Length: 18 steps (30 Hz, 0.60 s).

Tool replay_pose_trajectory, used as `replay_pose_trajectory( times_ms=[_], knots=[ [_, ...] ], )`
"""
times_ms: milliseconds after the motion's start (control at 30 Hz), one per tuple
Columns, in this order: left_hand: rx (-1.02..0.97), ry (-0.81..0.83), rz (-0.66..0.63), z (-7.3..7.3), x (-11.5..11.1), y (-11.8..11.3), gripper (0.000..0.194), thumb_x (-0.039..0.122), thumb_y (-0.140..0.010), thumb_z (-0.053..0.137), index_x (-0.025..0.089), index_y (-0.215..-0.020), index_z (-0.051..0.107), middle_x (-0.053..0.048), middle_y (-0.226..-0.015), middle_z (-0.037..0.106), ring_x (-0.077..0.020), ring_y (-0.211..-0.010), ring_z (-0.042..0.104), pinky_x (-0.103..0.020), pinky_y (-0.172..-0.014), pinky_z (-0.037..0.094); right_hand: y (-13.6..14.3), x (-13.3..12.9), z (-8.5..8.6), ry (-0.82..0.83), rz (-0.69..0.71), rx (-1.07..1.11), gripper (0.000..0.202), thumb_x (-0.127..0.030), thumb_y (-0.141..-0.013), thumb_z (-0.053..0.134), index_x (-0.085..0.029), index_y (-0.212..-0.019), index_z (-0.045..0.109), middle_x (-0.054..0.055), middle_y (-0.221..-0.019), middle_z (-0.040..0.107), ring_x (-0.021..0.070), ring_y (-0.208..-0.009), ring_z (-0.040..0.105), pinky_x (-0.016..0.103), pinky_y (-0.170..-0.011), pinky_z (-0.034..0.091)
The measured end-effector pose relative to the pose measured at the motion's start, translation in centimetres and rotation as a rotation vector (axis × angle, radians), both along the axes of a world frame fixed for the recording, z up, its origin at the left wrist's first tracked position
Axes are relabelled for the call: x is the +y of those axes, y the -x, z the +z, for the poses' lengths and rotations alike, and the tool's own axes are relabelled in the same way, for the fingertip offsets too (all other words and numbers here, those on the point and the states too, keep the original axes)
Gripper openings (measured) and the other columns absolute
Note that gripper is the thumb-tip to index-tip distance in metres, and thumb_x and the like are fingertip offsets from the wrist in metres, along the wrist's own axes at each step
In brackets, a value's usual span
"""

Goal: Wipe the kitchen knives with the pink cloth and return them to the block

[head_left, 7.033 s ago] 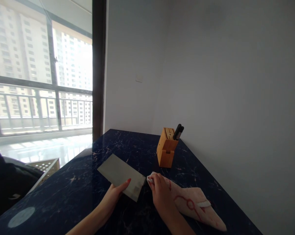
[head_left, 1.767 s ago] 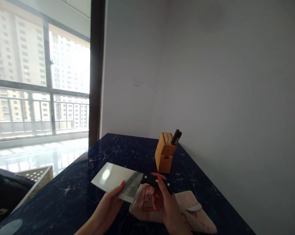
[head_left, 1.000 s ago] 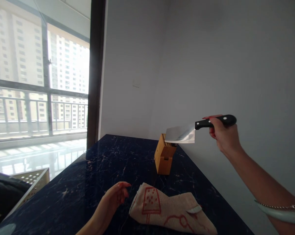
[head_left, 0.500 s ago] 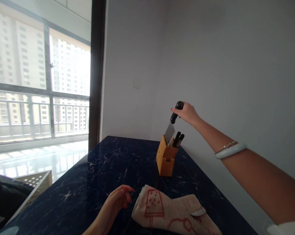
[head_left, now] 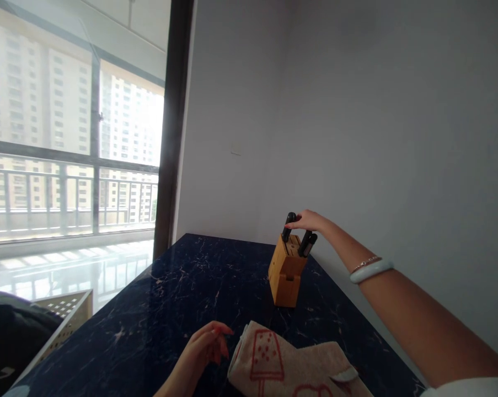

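My right hand (head_left: 309, 220) is closed on the black handle of a kitchen knife (head_left: 289, 226). That knife sits down in a slot of the wooden knife block (head_left: 285, 284), its blade out of sight inside. Two more black handles (head_left: 307, 242) stick up from the block's right side, just below my wrist. Low in the view, my left hand (head_left: 203, 353) hovers by the table with loosely bent fingers and nothing in them. Right beside its fingertips lies a folded beige cloth (head_left: 302, 364) with red line drawings.
The dark blue marbled table (head_left: 207, 275) reaches back to the grey wall (head_left: 376, 138). To the left stand a perforated bin (head_left: 73, 309) and a dark bundle (head_left: 17, 342). Behind them is a large window (head_left: 70, 165) with a railing outside.
The knife has gone down into the block with my right hand on it; its wide blade, partly visible before, is now hidden. My left hand stays by the cloth. The view has shifted slightly.
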<state>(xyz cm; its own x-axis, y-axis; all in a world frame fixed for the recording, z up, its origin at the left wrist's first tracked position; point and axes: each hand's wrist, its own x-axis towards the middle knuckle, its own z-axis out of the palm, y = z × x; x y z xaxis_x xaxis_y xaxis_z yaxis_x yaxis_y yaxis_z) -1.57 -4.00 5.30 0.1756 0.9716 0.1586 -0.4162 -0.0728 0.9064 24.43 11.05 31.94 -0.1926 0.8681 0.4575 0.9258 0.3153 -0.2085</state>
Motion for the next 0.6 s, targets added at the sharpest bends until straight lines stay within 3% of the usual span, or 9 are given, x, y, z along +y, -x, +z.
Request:
replay_pose_trajectory(
  times_ms=[133,233,433,500,600],
  knots=[
    [0.016,0.0,-0.008,-0.1,-0.1,-0.1,0.024,0.035,-0.076,0.054,0.014,-0.079,0.066,-0.002,-0.055,0.063,-0.0092,-0.047,0.047,-0.019,-0.048,0.032,-1.7,-1.0,0.7,0.265,-0.072,-0.166,0.028,-0.039,-0.046,0.077,-0.016,-0.05,0.062,0.002,-0.044,0.056,0.0158,-0.045,0.054,0.027,-0.05,0.04],
    [0.019,0.006,-0.021,-0.1,-0.4,-0.2,0.024,0.033,-0.078,0.054,0.013,-0.08,0.066,-0.001,-0.055,0.061,-0.0102,-0.051,0.048,-0.02,-0.052,0.035,-2.4,-1.7,0.1,0.333,-0.077,-0.218,0.021,-0.032,-0.048,0.076,-0.017,-0.057,0.066,0.001,-0.047,0.058,0.0147,-0.045,0.055,0.025,-0.05,0.04],
    [0.024,0.009,-0.017,0.0,-0.8,-0.5,0.024,0.034,-0.078,0.054,0.014,-0.08,0.066,0.003,-0.045,0.052,-0.0094,-0.044,0.045,-0.021,-0.049,0.034,-2.5,-1.7,-1.6,0.181,-0.047,-0.194,0.012,-0.03,-0.054,0.073,-0.02,-0.058,0.066,0.001,-0.058,0.063,0.0152,-0.06,0.058,0.022,-0.053,0.037],
    [0.038,0.003,-0.019,-0.1,-0.8,-0.4,0.023,0.033,-0.078,0.053,0.013,-0.081,0.065,0.002,-0.049,0.055,-0.0102,-0.047,0.047,-0.021,-0.051,0.035,-2.5,-2.0,-1.2,0.123,-0.031,-0.168,0.013,-0.031,-0.055,0.073,-0.02,-0.057,0.066,0.0,-0.055,0.062,0.0145,-0.057,0.056,0.022,-0.052,0.036],
    [0.052,0.001,-0.009,-0.3,-0.6,-0.2,0.023,0.031,-0.079,0.051,0.013,-0.084,0.065,0.0,-0.052,0.058,-0.0117,-0.052,0.05,-0.022,-0.052,0.035,-2.8,-3.3,0.9,-0.034,-0.029,-0.104,0.014,-0.035,-0.063,0.067,-0.02,-0.061,0.065,0.0,-0.058,0.061,0.0138,-0.058,0.054,0.022,-0.052,0.035]
  ],
)
